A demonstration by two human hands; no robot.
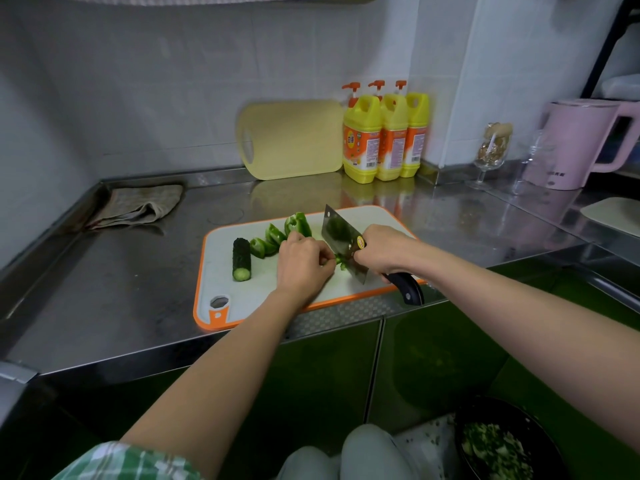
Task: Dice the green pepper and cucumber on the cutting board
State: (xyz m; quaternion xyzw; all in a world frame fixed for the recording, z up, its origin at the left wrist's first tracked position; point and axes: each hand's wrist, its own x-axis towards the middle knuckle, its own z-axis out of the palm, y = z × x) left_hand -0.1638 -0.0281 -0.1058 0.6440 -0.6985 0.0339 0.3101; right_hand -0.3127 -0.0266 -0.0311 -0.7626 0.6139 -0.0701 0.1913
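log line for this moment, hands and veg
step: dicing green pepper piece | left hand pinches it | right hand grips black-handled steel cleaver | dark green cucumber chunk lies on orange-rimmed white cutting board

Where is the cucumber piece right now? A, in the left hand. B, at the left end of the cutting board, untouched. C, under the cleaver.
B: the cucumber piece lies untouched at the left end of the cutting board; the left hand holds pepper by the cleaver in the right hand.
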